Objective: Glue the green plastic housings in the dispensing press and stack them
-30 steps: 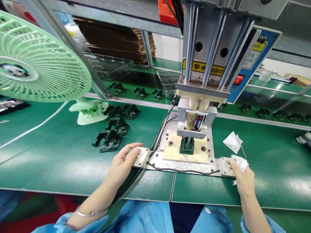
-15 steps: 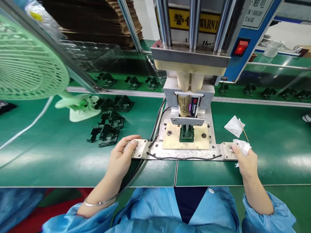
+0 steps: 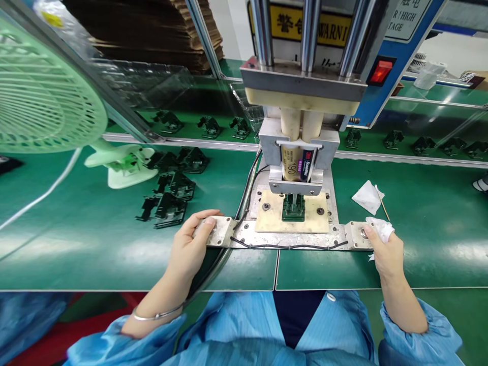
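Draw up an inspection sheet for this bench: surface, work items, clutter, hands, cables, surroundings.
Surface: green tabletop, seam in front of the press.
Work items: green part on a cream plate below the press; black parts grouped left.
Clutter: white paper with a thin stick at its right edge.
Hands: left hand, thumb on left block; right hand, thumb on right block, holding white tissue.
Cables: black cables left of the plate; thin wire along the front; white cord far left.
Surroundings: green fan, cardboard stack, red switch.
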`<state>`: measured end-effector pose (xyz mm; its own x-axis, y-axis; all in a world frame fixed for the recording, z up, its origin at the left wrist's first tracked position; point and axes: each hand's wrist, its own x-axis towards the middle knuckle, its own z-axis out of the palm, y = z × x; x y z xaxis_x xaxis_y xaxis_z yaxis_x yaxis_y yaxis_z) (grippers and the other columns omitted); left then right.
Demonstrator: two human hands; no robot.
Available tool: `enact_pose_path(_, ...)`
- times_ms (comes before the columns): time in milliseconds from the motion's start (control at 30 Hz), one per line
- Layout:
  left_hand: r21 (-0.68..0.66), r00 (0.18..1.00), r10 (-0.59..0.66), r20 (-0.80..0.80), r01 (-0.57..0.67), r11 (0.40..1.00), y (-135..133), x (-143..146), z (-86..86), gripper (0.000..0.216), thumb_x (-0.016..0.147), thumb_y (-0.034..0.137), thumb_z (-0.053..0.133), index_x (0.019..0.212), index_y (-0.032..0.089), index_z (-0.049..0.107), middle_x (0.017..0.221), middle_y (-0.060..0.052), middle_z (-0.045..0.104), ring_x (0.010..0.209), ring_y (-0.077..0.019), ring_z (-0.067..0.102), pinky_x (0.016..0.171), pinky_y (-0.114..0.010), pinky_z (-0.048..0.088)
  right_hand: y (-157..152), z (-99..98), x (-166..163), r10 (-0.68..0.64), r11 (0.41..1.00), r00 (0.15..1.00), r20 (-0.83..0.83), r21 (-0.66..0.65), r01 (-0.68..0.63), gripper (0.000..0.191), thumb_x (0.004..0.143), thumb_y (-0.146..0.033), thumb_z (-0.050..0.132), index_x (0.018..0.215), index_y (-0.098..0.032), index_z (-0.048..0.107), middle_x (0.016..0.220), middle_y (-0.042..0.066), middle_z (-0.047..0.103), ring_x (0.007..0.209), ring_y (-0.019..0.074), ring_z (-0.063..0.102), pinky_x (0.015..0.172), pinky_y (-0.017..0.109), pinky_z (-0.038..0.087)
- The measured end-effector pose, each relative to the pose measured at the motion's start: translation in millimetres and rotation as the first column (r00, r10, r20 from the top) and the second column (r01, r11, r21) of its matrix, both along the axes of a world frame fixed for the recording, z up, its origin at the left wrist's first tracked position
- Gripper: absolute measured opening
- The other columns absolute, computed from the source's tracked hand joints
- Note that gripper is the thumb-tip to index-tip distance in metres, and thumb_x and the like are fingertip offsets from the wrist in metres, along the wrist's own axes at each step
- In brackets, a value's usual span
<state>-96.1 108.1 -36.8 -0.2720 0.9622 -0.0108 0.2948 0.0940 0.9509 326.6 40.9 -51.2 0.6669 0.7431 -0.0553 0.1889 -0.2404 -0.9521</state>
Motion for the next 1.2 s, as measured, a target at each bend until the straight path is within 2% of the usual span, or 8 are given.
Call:
enact_pose_path(533,0.035,0.986,0.028,-0.165,-0.023,0.999,-4,3,2.1,0.041,0.087,0.048,0.057,0.109,0.015,0.067,0.109,-0.012,0.071,0.095,-0.0256,0.065,0.085,-0.037,0.052,-2,-1.0,1,0.015,1.000,0.999,0.032,-0.007,-0.014,0.062,0.062,-0.064,0.081,0.102,-0.017,0.076,0.105,0.013,0.076,0.103,0.0349,0.069,0.093,0.048,0.052)
enact_pose_path(633,0.195,0.923,0.166,-0.348,-0.102,0.975,-10,11,17.9,0.040,0.083,0.045,0.061,0.106,0.013,0.068,0.114,-0.015,0.067,0.113,-0.0326,0.059,0.106,-0.049,0.041,-3,-0.7,0,0.029,0.999,0.999,0.038,-0.028,-0.028,0.061,0.063,-0.065,0.080,0.103,-0.019,0.076,0.106,0.012,0.076,0.105,0.0347,0.069,0.095,0.048,0.051)
enact_pose_path(700,0.383,0.842,0.225,-0.491,-0.023,0.924,-11,21,36.4,0.040,0.081,0.043,0.065,0.108,0.013,0.068,0.116,-0.016,0.065,0.120,-0.0335,0.056,0.112,-0.049,0.036,-4,-0.7,0,0.035,0.999,0.999,0.033,-0.040,-0.034,0.061,0.063,-0.065,0.081,0.103,-0.019,0.076,0.106,0.012,0.076,0.105,0.0347,0.069,0.095,0.048,0.051)
enact_pose_path(767,0.424,0.781,0.129,-0.611,0.185,0.886,-7,36,56.9,0.044,0.082,0.044,0.068,0.116,0.016,0.065,0.119,-0.015,0.064,0.121,-0.0319,0.057,0.111,-0.046,0.040,-5,-0.8,0,0.033,0.998,0.999,0.024,-0.050,-0.032,0.061,0.062,-0.064,0.081,0.103,-0.020,0.077,0.106,0.012,0.076,0.104,0.0350,0.069,0.093,0.047,0.052)
enact_pose_path(833,0.260,0.752,-0.139,-0.644,0.386,0.885,5,55,73.9,0.059,0.079,0.047,0.072,0.129,0.019,0.057,0.130,-0.013,0.061,0.125,-0.0312,0.057,0.111,-0.045,0.043,-6,-1.2,0,0.028,0.998,0.999,0.029,-0.059,-0.026,0.060,0.063,-0.064,0.081,0.103,-0.020,0.077,0.107,0.012,0.076,0.104,0.0352,0.069,0.092,0.047,0.052)
enact_pose_path(967,-0.123,0.666,-0.633,-0.395,0.644,0.755,39,95,88.0,0.091,0.066,0.053,0.082,0.142,0.019,0.045,0.146,-0.015,0.052,0.132,-0.0344,0.053,0.114,-0.048,0.042,-6,-1.6,1,0.033,0.997,0.998,0.054,-0.067,-0.030,0.060,0.064,-0.065,0.080,0.104,-0.020,0.077,0.108,0.012,0.076,0.104,0.0356,0.069,0.093,0.048,0.052)
enact_pose_path(1067,-0.163,0.637,-0.735,-0.233,0.719,0.675,55,116,87.6,0.062,0.075,0.044,0.075,0.129,0.019,0.057,0.133,-0.012,0.063,0.123,-0.0305,0.061,0.108,-0.044,0.049,-6,-0.1,0,0.036,0.997,0.999,0.039,-0.073,-0.033,0.061,0.063,-0.066,0.080,0.103,-0.020,0.077,0.106,0.012,0.076,0.103,0.0353,0.070,0.091,0.047,0.053)
enact_pose_path(1200,-0.139,0.707,-0.707,0.007,0.701,0.700,59,122,85.8,0.055,0.071,0.038,0.079,0.118,0.016,0.062,0.114,-0.011,0.071,0.108,-0.0270,0.068,0.100,-0.043,0.054,-6,2.1,-1,0.046,0.995,0.998,0.034,-0.086,-0.043,0.061,0.063,-0.067,0.080,0.102,-0.020,0.077,0.103,0.012,0.077,0.100,0.0348,0.070,0.086,0.045,0.054)
